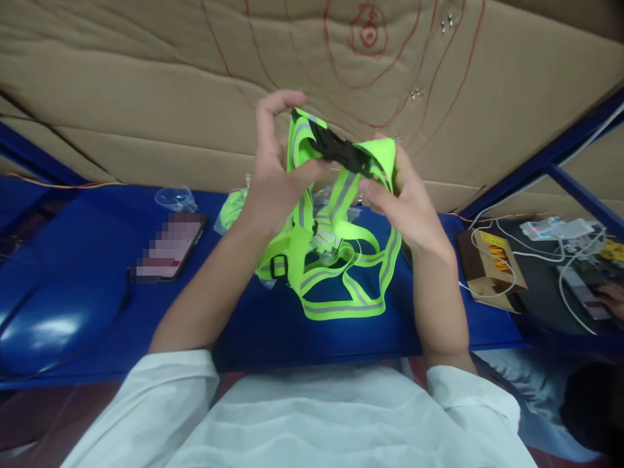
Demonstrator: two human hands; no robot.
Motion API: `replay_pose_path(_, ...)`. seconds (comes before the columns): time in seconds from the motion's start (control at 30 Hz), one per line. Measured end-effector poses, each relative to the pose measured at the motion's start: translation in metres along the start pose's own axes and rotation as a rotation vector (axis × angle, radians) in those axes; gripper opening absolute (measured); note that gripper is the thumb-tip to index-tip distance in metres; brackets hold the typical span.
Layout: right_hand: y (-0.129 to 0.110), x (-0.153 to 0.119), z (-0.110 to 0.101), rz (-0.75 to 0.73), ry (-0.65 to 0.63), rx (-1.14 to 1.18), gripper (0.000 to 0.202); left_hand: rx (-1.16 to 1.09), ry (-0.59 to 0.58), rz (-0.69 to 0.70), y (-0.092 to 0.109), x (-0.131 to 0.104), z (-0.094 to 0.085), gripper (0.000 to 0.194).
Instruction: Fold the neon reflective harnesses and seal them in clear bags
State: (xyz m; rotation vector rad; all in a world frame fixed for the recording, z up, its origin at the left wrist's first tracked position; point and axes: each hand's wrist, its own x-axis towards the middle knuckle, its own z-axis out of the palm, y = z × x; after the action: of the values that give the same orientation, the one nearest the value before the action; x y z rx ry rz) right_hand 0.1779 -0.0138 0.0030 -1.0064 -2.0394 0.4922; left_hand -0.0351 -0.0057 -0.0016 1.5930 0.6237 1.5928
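A neon-green reflective harness (344,311) with grey stripes hangs between my hands above the blue table. Its black plastic buckle (341,149) is held up at the top, spanning the two strap ends, and looks joined. My left hand (273,169) grips the strap at the buckle's left end, thumb in front. On the other end, my right hand (402,198) pinches the strap with thumb and fingers; some fingers are hidden behind it. A black slider (279,266) sits on a lower strap. Behind the harness lie more green straps in clear plastic bags (233,209).
A phone (170,247) and a crumpled clear bag (175,198) lie to the left on the blue table (97,312). At right stand an open cardboard box (492,266) and white cables. Another person's hand (611,299) shows at the right edge. Cardboard (170,84) forms the back wall.
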Motion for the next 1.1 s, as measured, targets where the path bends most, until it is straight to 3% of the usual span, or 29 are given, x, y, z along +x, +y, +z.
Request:
replay_pose_path(0.1,0.000,-0.001,-0.009,0.065,-0.161,0.331,0.075,-0.232,-0.050,-0.010,0.000,0.003,0.001,0.067)
replay_pose_path(0.3,0.012,0.000,-0.014,0.165,-0.248,0.667,0.068,-0.370,-0.080,-0.176,0.003,0.001,-0.004,0.071)
replay_pose_path(0.37,0.016,0.001,-0.012,0.131,-0.312,0.693,0.065,-0.425,-0.166,-0.147,0.006,-0.003,-0.004,0.083)
replay_pose_path(0.5,0.017,0.000,-0.010,0.022,-0.348,0.696,0.055,-0.438,-0.408,-0.115,0.015,-0.012,-0.007,0.127)
replay_pose_path(0.57,0.013,-0.001,-0.011,-0.023,-0.335,0.753,0.046,-0.407,-0.522,-0.111,0.018,-0.015,-0.009,0.133)
replay_pose_path(0.63,0.008,-0.003,-0.011,-0.056,-0.341,0.866,0.040,-0.371,-0.533,-0.116,0.018,-0.015,-0.010,0.129)
replay_pose_path(0.8,0.000,-0.004,-0.007,0.011,-0.306,1.016,0.039,-0.369,-0.353,-0.260,0.000,-0.011,0.001,0.111)
replay_pose_path(0.87,0.001,-0.002,-0.005,0.033,-0.214,0.994,0.044,-0.368,-0.360,-0.369,-0.009,-0.010,0.006,0.094)
replay_pose_path(0.97,0.004,-0.001,-0.008,0.061,-0.082,0.934,0.048,-0.353,-0.460,-0.486,-0.017,-0.010,0.010,0.071)
replay_pose_path(1.03,0.006,-0.001,-0.011,0.086,-0.007,0.869,0.051,-0.376,-0.504,-0.505,-0.016,-0.012,0.012,0.060)
replay_pose_path(1.1,0.005,-0.001,-0.012,0.110,0.052,0.805,0.049,-0.374,-0.476,-0.463,-0.010,-0.014,0.014,0.047)
